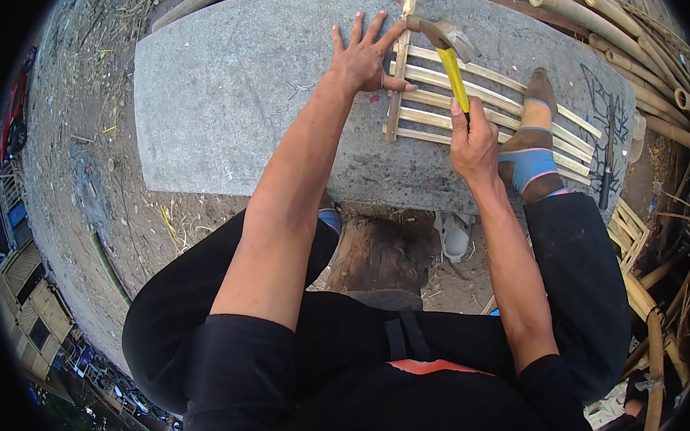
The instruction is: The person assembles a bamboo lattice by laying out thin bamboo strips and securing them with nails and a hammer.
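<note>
My right hand [474, 142] is closed round the handle of a claw hammer [452, 73] with a yellow grip. The hammer's metal head is at the top end of a narrow wooden cross strip [395, 108]. Beside that strip lies my left hand [361, 63], its fingers spread. Its index fingertip reaches the strip by the hammer head, and its thumb rests across the strip onto a slat. Several pale bamboo slats [439, 100] run rightward from the cross strip. My foot in a brown and blue sock [532, 160] presses on their right part. Any nail is hidden.
Everything lies on a grey stone slab [217, 113]. A long knife [607, 164] with a black handle lies at its right end. Bamboo poles [609, 34] are piled beyond the right corner. Below the near edge stand a wood stump [378, 257] and a grey container [454, 239].
</note>
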The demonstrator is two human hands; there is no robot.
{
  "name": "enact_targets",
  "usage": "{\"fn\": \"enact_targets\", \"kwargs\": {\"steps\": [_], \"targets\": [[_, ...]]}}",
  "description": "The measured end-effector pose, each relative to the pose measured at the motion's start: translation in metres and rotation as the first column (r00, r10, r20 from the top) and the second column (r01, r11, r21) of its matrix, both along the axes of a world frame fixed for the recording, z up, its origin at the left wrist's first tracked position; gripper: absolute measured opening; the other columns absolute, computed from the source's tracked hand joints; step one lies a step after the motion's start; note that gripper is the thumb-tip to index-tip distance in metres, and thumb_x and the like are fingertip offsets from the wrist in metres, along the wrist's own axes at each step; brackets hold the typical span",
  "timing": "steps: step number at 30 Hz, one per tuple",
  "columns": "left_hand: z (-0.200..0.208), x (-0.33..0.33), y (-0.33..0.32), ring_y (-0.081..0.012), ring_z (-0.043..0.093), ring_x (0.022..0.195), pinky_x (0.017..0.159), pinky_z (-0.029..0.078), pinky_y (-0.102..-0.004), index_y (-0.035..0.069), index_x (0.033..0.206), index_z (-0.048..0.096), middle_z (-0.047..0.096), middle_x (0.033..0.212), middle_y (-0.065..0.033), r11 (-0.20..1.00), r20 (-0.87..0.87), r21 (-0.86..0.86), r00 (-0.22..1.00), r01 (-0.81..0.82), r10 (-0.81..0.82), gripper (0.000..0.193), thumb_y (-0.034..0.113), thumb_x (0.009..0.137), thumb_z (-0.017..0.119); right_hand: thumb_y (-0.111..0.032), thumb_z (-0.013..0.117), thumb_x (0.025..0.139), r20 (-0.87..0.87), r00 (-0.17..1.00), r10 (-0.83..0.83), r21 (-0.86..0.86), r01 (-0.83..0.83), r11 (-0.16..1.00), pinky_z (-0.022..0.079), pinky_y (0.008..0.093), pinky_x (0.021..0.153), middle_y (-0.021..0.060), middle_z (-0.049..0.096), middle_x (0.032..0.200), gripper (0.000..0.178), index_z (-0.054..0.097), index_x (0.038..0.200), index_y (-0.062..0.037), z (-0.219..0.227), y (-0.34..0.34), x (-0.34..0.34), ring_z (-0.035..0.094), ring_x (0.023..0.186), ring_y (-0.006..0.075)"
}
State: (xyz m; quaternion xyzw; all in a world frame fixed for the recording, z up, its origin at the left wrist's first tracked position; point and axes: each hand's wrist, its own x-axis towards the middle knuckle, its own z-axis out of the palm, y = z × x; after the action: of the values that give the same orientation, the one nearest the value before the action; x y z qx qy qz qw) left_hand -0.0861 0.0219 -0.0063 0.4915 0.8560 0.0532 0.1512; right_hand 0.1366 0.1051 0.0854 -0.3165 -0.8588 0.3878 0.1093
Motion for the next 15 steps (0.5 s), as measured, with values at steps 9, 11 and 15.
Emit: {"fn": "enact_targets", "kwargs": {"steps": [9, 11, 15], "targets": [[0.000, 0.001, 0.000, -0.0414, 0.006, 0.152, 0.116, 0.009, -0.0729, 0.048, 0.156, 0.010, 0.012, 0.166, -0.0075, 1.000, 0.021, 0.022, 1.000, 0.002, -0.003, 0.132, 0.091, 0.046, 0.070, -0.033, 0.050, 0.104, 0.010, 0.999, -0.030, -0.018, 0.030, 0.999, 0.040, 0.0542, 0.053, 0.0245, 0.055, 0.060, 0.030, 0.049, 0.096, -0.0037, -0.001, 0.003, 0.002, 0.058, 0.062, 0.0507], [0.001, 0.001, 0.000, -0.0413, 0.006, 0.152, 0.116, 0.009, -0.0728, 0.048, 0.156, 0.010, 0.013, 0.166, -0.0076, 1.000, 0.017, 0.015, 1.000, 0.008, -0.009, 0.133, 0.091, 0.045, 0.070, -0.033, 0.050, 0.104, 0.022, 1.000, -0.010, -0.017, 0.010, 1.000, 0.040, 0.0538, 0.052, 0.0241, 0.055, 0.059, 0.030, 0.049, 0.096, -0.0037, -0.008, 0.002, 0.002, 0.058, 0.062, 0.0503], [-0.001, 0.001, 0.001, -0.0411, 0.006, 0.152, 0.116, 0.009, -0.0729, 0.047, 0.156, 0.011, 0.014, 0.166, -0.0077, 0.999, 0.030, 0.048, 1.000, 0.002, -0.004, 0.133, 0.091, 0.045, 0.070, -0.031, 0.050, 0.104, 0.058, 0.998, 0.018, 0.024, -0.019, 1.000, 0.039, 0.0526, 0.051, 0.0231, 0.054, 0.058, 0.030, 0.049, 0.094, -0.0034, -0.016, 0.004, 0.002, 0.057, 0.060, 0.0495]]}}
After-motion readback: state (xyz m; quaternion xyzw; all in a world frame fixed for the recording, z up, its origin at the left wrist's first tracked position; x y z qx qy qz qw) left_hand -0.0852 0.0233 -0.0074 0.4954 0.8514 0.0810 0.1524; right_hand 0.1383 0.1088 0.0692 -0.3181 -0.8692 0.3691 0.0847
